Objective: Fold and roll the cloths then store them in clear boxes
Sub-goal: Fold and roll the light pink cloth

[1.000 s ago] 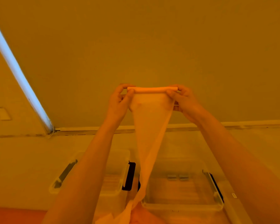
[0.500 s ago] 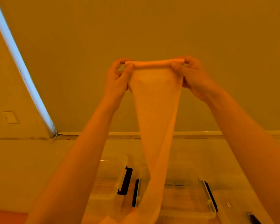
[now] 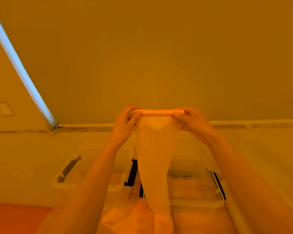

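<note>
Left hand [image 3: 123, 125] raised in front of the wall [image 3: 159, 56], fingers curled round the left end of a rolled edge of cloth [image 3: 156, 149], thumb pressed against the front of the roll. Right hand [image 3: 193, 123] at the same height, pinching the right end of the roll between thumb and curled fingers. Roll held level between both hands, thin and tight, with the rest of the cloth hanging straight down from it, narrowing toward the bottom. Lower end of the cloth reaching a loose heap of more cloths [image 3: 125, 220] at the bottom edge of the view. Beneath the arms, two clear boxes side by side on a pale surface [image 3: 24, 157]: left box [image 3: 69, 179] partly hidden by the left forearm, right box [image 3: 201, 201] partly behind the hanging cloth. Dark latches [image 3: 131, 173] on the box sides facing each other, another on the far right side of the right box. Bright light strip [image 3: 20, 68] slanting down the wall on the left. Small wall plate [image 3: 4, 108] beside it. Red patch [image 3: 15, 217] at bottom left, too unclear to tell what it belongs to.
</note>
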Action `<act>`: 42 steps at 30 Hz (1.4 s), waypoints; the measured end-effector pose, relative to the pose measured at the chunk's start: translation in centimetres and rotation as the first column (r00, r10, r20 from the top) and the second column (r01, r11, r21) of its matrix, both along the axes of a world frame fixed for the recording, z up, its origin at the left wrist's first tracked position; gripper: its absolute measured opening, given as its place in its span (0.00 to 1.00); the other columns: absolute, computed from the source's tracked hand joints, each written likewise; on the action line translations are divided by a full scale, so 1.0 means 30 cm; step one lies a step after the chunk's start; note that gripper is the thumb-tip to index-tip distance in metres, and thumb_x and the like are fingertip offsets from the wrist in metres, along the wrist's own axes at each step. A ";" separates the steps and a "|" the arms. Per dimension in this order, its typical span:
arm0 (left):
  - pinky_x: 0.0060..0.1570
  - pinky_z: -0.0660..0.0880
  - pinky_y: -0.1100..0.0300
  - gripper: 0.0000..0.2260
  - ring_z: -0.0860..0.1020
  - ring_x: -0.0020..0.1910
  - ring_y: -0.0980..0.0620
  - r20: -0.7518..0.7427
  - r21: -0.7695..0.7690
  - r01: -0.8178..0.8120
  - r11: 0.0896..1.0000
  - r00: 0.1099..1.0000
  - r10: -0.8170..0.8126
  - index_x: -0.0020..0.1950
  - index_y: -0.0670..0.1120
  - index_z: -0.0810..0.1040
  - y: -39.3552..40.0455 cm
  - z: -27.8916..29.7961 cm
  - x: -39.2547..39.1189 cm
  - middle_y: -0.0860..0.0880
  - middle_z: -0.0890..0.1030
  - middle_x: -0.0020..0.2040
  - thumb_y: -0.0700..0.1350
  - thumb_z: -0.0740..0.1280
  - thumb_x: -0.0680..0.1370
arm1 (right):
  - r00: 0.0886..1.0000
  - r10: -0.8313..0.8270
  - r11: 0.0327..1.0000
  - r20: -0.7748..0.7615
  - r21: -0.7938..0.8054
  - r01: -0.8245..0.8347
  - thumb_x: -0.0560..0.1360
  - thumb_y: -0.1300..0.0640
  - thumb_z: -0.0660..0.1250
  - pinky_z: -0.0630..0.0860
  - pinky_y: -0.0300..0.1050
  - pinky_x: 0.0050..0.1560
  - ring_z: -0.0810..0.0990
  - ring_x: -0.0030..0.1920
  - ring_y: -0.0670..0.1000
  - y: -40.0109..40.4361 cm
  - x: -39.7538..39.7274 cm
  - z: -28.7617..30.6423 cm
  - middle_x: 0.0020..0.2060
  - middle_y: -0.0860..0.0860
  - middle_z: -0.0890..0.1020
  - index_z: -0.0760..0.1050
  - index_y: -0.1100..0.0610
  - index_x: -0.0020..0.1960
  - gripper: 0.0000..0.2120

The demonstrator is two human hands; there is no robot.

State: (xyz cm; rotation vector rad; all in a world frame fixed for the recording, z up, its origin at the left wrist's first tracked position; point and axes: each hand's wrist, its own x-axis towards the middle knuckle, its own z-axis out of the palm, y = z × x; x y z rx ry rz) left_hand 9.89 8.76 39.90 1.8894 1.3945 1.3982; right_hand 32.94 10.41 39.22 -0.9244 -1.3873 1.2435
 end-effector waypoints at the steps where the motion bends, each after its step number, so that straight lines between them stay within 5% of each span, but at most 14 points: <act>1: 0.25 0.66 0.68 0.05 0.70 0.27 0.61 0.005 -0.023 -0.007 1.000 1.000 0.007 0.55 0.51 0.74 -0.010 -0.037 -0.015 0.53 0.77 0.37 0.47 0.61 0.80 | 1.000 -0.004 1.000 -0.007 -0.025 0.004 0.77 0.62 0.63 0.79 0.43 0.40 0.81 0.39 0.48 -0.015 -0.015 -0.034 0.40 0.51 0.80 0.76 0.55 0.51 0.05; 5: 0.28 0.70 0.61 0.06 0.73 0.31 0.51 0.069 -0.080 -0.017 0.997 0.997 0.023 0.54 0.51 0.77 -0.049 -0.198 -0.068 0.46 0.79 0.39 0.47 0.62 0.79 | 0.999 -0.033 0.996 -0.021 -0.079 0.031 0.76 0.62 0.64 0.79 0.43 0.35 0.81 0.35 0.48 -0.071 -0.075 -0.178 0.37 0.51 0.80 0.77 0.54 0.50 0.06; 10: 0.28 0.69 0.70 0.06 0.74 0.30 0.63 0.258 -0.219 0.071 0.973 0.966 -0.012 0.52 0.49 0.80 -0.106 -0.340 -0.102 0.55 0.79 0.36 0.46 0.65 0.77 | 0.991 -0.123 0.978 -0.051 -0.175 0.112 0.75 0.61 0.66 0.75 0.43 0.34 0.79 0.37 0.51 -0.133 -0.134 -0.350 0.39 0.51 0.83 0.80 0.49 0.49 0.09; 14: 0.42 0.76 0.55 0.07 0.78 0.44 0.53 0.418 -0.315 0.153 0.937 0.908 -0.008 0.51 0.51 0.81 -0.101 -0.401 -0.126 0.50 0.81 0.49 0.46 0.66 0.76 | 0.982 -0.184 0.958 -0.048 -0.235 0.167 0.75 0.58 0.66 0.69 0.43 0.34 0.76 0.37 0.52 -0.154 -0.173 -0.438 0.41 0.52 0.81 0.80 0.48 0.51 0.08; 19: 0.52 0.74 0.48 0.04 0.78 0.49 0.49 0.491 -0.356 0.173 0.919 0.871 0.026 0.46 0.51 0.82 -0.070 -0.442 -0.141 0.52 0.81 0.47 0.46 0.68 0.73 | 0.938 -0.313 0.916 -0.151 -0.308 0.256 0.74 0.56 0.66 0.75 0.46 0.36 0.77 0.42 0.48 -0.144 -0.242 -0.485 0.45 0.50 0.81 0.80 0.49 0.45 0.05; 22: 0.49 0.75 0.49 0.04 0.78 0.44 0.51 0.464 -0.350 0.147 0.925 0.885 0.035 0.46 0.50 0.81 -0.069 -0.472 -0.165 0.55 0.82 0.41 0.44 0.67 0.75 | 0.933 -0.319 0.911 -0.167 -0.325 0.254 0.75 0.60 0.65 0.79 0.44 0.33 0.79 0.40 0.48 -0.145 -0.255 -0.505 0.44 0.53 0.81 0.80 0.52 0.48 0.06; 26: 0.47 0.79 0.54 0.12 0.82 0.48 0.49 0.495 -0.391 0.213 0.895 0.869 0.009 0.58 0.52 0.78 -0.082 -0.506 -0.185 0.49 0.84 0.48 0.42 0.67 0.76 | 0.932 -0.283 0.910 -0.226 -0.371 0.187 0.75 0.62 0.65 0.80 0.45 0.40 0.81 0.42 0.51 -0.154 -0.262 -0.517 0.46 0.56 0.82 0.79 0.53 0.54 0.11; 29: 0.46 0.78 0.56 0.07 0.82 0.50 0.47 0.469 -0.391 0.201 0.898 0.883 0.007 0.52 0.50 0.81 -0.081 -0.525 -0.197 0.47 0.84 0.48 0.42 0.68 0.75 | 0.941 -0.289 0.912 -0.177 -0.348 0.215 0.75 0.60 0.65 0.74 0.52 0.44 0.78 0.42 0.55 -0.171 -0.262 -0.527 0.42 0.56 0.83 0.82 0.54 0.47 0.07; 32: 0.42 0.79 0.54 0.06 0.82 0.44 0.47 0.472 -0.390 0.202 0.898 0.882 0.007 0.51 0.51 0.80 -0.084 -0.525 -0.187 0.47 0.84 0.44 0.43 0.67 0.76 | 0.941 -0.310 0.917 -0.136 -0.305 0.258 0.76 0.60 0.65 0.73 0.46 0.34 0.76 0.35 0.52 -0.182 -0.261 -0.527 0.36 0.54 0.79 0.81 0.54 0.46 0.06; 35: 0.40 0.78 0.49 0.06 0.82 0.41 0.46 0.501 -0.387 0.218 0.896 0.865 0.006 0.52 0.52 0.79 -0.083 -0.515 -0.167 0.45 0.84 0.43 0.44 0.66 0.77 | 0.936 -0.280 0.925 -0.212 -0.320 0.204 0.76 0.64 0.63 0.79 0.41 0.33 0.82 0.36 0.49 -0.182 -0.255 -0.507 0.40 0.55 0.82 0.77 0.60 0.50 0.06; 39: 0.39 0.76 0.52 0.07 0.80 0.42 0.47 0.568 -0.398 0.227 0.889 0.822 0.044 0.50 0.52 0.81 -0.084 -0.506 -0.138 0.44 0.83 0.46 0.41 0.66 0.77 | 0.902 -0.292 0.912 -0.319 -0.378 0.161 0.76 0.65 0.61 0.81 0.44 0.37 0.83 0.37 0.49 -0.162 -0.230 -0.493 0.38 0.52 0.84 0.77 0.60 0.49 0.07; 42: 0.36 0.74 0.60 0.07 0.78 0.40 0.52 0.638 -0.402 0.273 0.874 0.768 0.053 0.45 0.51 0.82 -0.084 -0.490 -0.107 0.48 0.81 0.44 0.41 0.65 0.77 | 0.912 -0.318 0.906 -0.258 -0.366 0.212 0.76 0.61 0.63 0.81 0.42 0.34 0.82 0.35 0.46 -0.140 -0.217 -0.488 0.37 0.51 0.83 0.78 0.58 0.47 0.05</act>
